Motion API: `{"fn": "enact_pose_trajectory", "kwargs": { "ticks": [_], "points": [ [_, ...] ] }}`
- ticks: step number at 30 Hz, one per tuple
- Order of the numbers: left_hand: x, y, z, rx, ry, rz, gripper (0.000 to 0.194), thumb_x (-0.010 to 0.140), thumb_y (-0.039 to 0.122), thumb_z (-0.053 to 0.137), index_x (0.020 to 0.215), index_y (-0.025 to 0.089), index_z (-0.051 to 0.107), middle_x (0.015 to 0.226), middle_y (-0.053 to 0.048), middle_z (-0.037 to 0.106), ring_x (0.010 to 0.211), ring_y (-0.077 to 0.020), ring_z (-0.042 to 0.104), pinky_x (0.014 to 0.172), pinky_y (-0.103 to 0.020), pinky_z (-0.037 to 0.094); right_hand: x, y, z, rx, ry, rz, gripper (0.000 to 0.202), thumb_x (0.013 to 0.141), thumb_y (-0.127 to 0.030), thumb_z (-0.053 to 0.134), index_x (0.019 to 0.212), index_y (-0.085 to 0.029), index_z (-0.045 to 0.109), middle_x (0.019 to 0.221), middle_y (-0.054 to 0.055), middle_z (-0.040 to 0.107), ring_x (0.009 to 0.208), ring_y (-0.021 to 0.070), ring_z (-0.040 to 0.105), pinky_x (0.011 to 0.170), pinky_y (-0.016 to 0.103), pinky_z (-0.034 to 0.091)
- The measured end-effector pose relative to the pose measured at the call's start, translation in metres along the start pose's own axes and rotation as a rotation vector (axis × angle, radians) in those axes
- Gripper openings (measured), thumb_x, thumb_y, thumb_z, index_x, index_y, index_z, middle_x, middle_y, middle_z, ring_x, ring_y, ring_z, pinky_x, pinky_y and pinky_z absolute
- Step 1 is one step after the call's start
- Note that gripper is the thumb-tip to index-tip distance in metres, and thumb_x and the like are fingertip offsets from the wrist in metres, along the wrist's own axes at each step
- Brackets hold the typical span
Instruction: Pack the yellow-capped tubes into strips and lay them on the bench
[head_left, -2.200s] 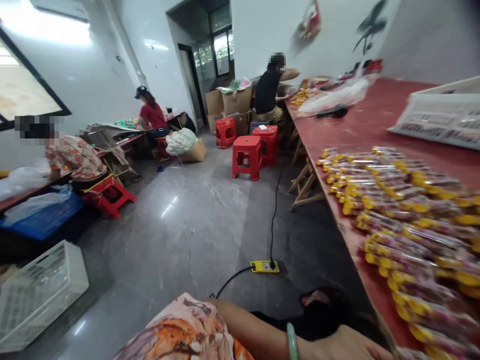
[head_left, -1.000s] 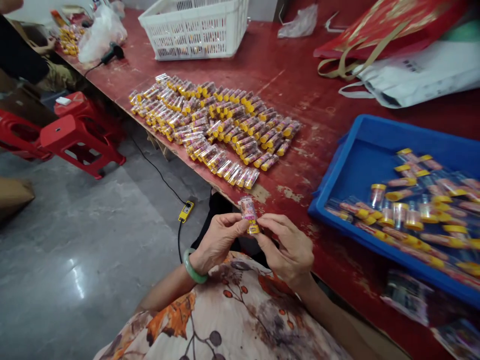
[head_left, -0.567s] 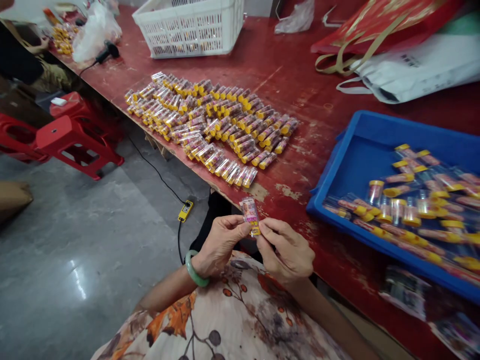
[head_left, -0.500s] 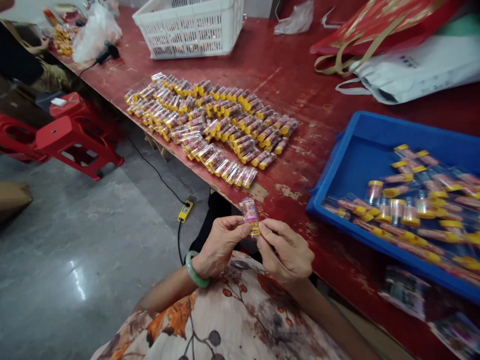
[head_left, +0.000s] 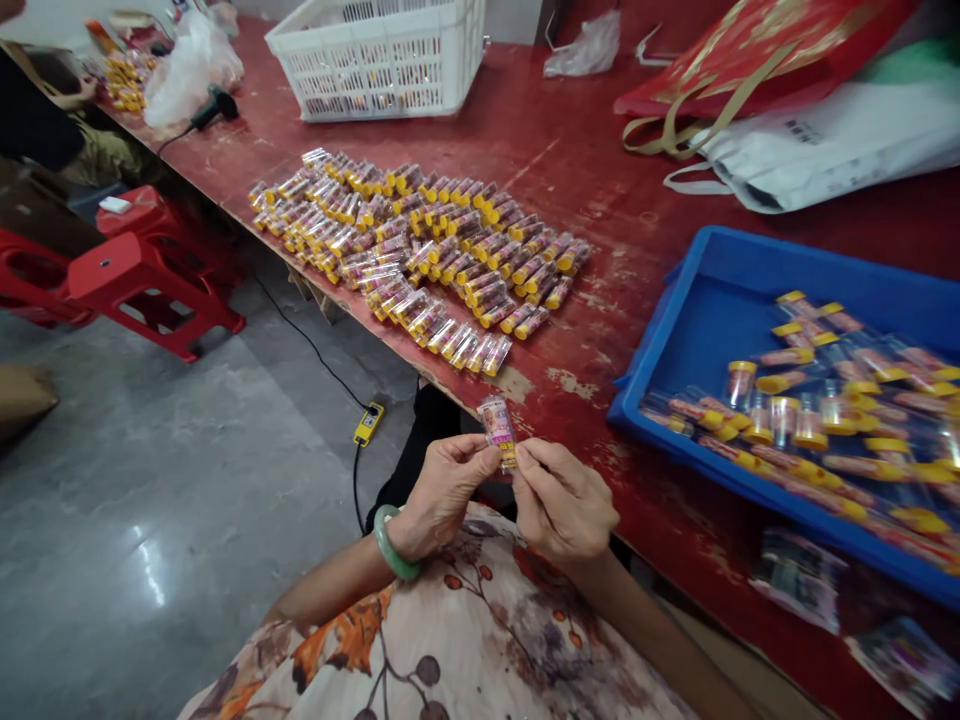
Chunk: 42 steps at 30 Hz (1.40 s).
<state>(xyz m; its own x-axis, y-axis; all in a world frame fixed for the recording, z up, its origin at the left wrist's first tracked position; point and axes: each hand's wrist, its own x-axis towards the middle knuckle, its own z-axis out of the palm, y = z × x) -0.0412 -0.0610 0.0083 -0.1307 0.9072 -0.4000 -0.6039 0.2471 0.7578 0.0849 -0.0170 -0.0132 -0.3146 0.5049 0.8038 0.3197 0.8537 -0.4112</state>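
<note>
A small printed clear plastic sleeve (head_left: 498, 425), pink and purple with yellow at its lower end, is held up over my lap, just off the table's front edge. My left hand (head_left: 450, 490), with a green bangle at the wrist, pinches its left side between thumb and fingers. At its lower right edge, the fingertips of my right hand (head_left: 566, 500) are closed on the same sleeve. Whether anything is inside the sleeve, I cannot tell. Beyond my hands lie rows of wrapped tubes with yellow caps (head_left: 480, 260) on the red table (head_left: 585, 180).
On the right is a blue tray (head_left: 660, 345) of loose yellow-capped tubes. Printed plastic packs (head_left: 799, 580) lie below it. A white basket (head_left: 382, 65), red bag (head_left: 765, 60) and white bag (head_left: 825, 140) are farther back. Red stools (head_left: 135, 280) and a corded yellow box (head_left: 368, 424) are at left.
The view has shifted slightly, so the tray and bags appear a little farther left. Both hands keep their pinch on the sleeve, with almost no movement.
</note>
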Motion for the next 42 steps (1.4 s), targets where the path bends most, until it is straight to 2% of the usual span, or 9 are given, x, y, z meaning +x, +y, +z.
{"fn": "enact_pose_trajectory", "kwargs": {
  "ticks": [7,13,20,27,33,39,42],
  "points": [
    [0.004,-0.002,0.001,-0.002,0.022,0.0,0.035,0.066,0.04,0.081,0.089,0.013,0.078,0.074,-0.005,0.072,0.065,-0.0113,0.06,0.068,-0.023,0.048,-0.001,0.004,0.003,-0.112,-0.005,-0.093,0.036,0.076,-0.002,0.059,0.109,-0.013,0.061,0.088,0.012,0.066,0.073,0.0194,0.064,0.058,0.029,0.054],
    [0.007,-0.004,-0.001,-0.001,0.004,-0.016,0.033,0.068,0.04,0.079,0.089,0.015,0.078,0.074,-0.005,0.072,0.065,-0.0126,0.062,0.067,-0.024,0.048,-0.003,0.006,0.005,-0.216,-0.025,-0.141,0.028,0.078,-0.004,0.056,0.104,-0.01,0.062,0.086,0.014,0.066,0.071,0.019,0.063,0.058,0.028,0.051],
    [0.008,-0.001,0.0,-0.016,0.008,-0.029,0.034,0.068,0.041,0.079,0.089,0.014,0.078,0.075,-0.006,0.073,0.061,-0.0114,0.061,0.066,-0.024,0.048,-0.002,0.006,0.006,-0.115,-0.005,-0.02,0.031,0.079,-0.006,0.062,0.109,-0.012,0.06,0.09,0.012,0.067,0.079,0.0188,0.066,0.063,0.028,0.056],
    [0.006,-0.003,0.0,0.016,0.009,-0.002,0.033,0.069,0.038,0.079,0.09,0.014,0.077,0.077,-0.006,0.073,0.064,-0.0129,0.064,0.068,-0.024,0.05,-0.005,0.004,0.006,-0.09,0.012,0.011,0.03,0.079,-0.004,0.06,0.107,-0.014,0.062,0.09,0.012,0.068,0.077,0.019,0.067,0.061,0.029,0.056],
    [0.003,-0.007,-0.001,0.002,0.023,-0.013,0.034,0.068,0.039,0.079,0.09,0.014,0.077,0.075,-0.005,0.073,0.063,-0.0134,0.064,0.066,-0.025,0.05,-0.007,0.003,0.005,-0.096,-0.006,-0.024,0.034,0.078,-0.002,0.059,0.11,-0.014,0.06,0.089,0.012,0.067,0.074,0.0193,0.065,0.06,0.03,0.056],
    [0.007,-0.006,-0.001,-0.004,0.032,-0.01,0.029,0.071,0.038,0.078,0.088,0.014,0.077,0.075,-0.005,0.072,0.063,-0.0106,0.061,0.067,-0.023,0.049,-0.005,0.006,0.01,-0.075,-0.003,-0.025,0.032,0.079,-0.005,0.057,0.11,-0.012,0.061,0.088,0.013,0.067,0.078,0.0213,0.067,0.064,0.032,0.057],
    [0.011,-0.001,-0.005,0.014,0.052,-0.011,0.027,0.072,0.037,0.077,0.085,0.014,0.077,0.075,-0.005,0.072,0.063,-0.0097,0.06,0.068,-0.022,0.049,0.0,0.006,0.01,-0.047,-0.051,0.021,0.031,0.08,-0.007,0.058,0.111,-0.011,0.06,0.09,0.014,0.067,0.081,0.0214,0.067,0.068,0.033,0.058]
  ]
}}
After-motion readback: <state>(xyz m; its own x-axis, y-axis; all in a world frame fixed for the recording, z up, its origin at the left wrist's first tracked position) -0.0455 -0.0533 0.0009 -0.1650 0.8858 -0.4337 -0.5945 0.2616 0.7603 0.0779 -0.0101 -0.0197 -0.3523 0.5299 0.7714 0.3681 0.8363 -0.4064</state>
